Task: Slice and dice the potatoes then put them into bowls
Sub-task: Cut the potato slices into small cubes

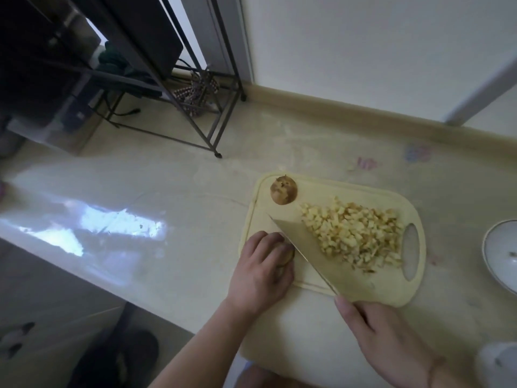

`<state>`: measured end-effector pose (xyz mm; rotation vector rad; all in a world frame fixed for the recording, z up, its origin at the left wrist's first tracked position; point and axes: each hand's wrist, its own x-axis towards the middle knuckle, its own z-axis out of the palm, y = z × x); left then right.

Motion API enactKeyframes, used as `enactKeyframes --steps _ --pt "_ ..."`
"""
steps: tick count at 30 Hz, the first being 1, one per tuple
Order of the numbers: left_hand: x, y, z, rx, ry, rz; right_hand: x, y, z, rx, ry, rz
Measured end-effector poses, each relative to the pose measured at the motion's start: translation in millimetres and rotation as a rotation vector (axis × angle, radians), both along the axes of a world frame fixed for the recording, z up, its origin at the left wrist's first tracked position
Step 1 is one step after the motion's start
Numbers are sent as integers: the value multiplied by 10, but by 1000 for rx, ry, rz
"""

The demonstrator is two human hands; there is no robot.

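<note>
A pale yellow cutting board [330, 189] lies on the table. A heap of diced potato [354, 233] covers its right half. A whole brown potato [283, 190] sits at the board's far left corner. My left hand [261, 268] presses down on another potato [289, 254] at the board's near left, mostly hidden under my fingers. My right hand [389, 336] grips the handle of a broad knife [307, 247]. Its blade stands just right of my left fingers, edge against the held potato. A white bowl [500, 256] sits right of the board, cut off by the frame.
The cream table [173, 197] reaches left and back to a beige wall edge. A dark metal rack [179, 107] stands at the back left with clutter behind it. A whitish object [498, 365] is at the bottom right corner.
</note>
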<state>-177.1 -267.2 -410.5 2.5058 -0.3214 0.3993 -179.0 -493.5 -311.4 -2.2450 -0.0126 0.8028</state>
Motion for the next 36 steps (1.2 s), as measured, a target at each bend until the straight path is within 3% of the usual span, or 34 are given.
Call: enactKeyframes --steps 10,25,29,36 --pt "12 -6 5 5 1 12 -71 -27 43 -28 -55 14" --pt "27 -29 56 -33 -15 51 -38 -80 77 -142 75 45" --pt "34 -29 75 -34 -13 49 34 42 -117 -27 56 72" --pt "33 -40 76 -47 -8 70 87 59 -161 0 14 68"
